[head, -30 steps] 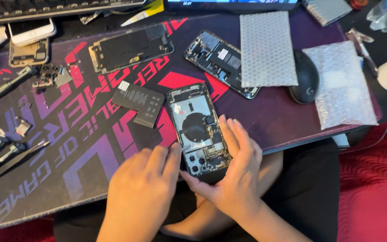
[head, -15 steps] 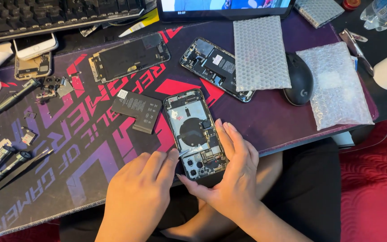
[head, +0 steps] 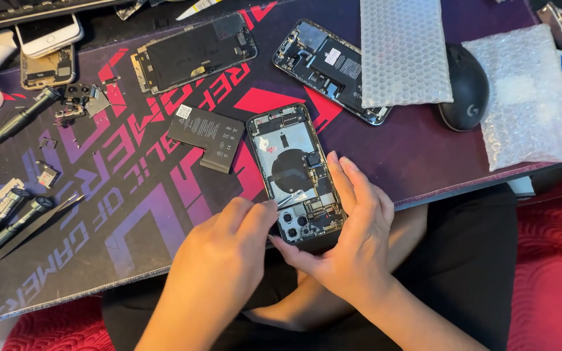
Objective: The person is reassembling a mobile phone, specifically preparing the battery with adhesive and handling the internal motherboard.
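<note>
R hand (head: pixel 352 240) cradled the opened phone (head: pixel 297 172) by its edges; L hand (head: pixel 226 253) pinched its near corner. Looked light, stiff, fragile inside, so edges only.

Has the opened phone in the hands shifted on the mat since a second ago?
No. The opened phone keeps its place beside the loose battery; only the camera moved.

- The near end of the opened phone (head: pixel 296 170) lies under the fingers of the left hand (head: pixel 219 260) and right hand (head: pixel 352 240).
- A bubble-wrap sheet (head: pixel 403 52) covers one corner of a second opened phone (head: pixel 323 62).
- The keyboard (head: pixel 27 8) is cut off by the top edge.
- The small parts (head: pixel 79 101) are too small to identify.
</note>
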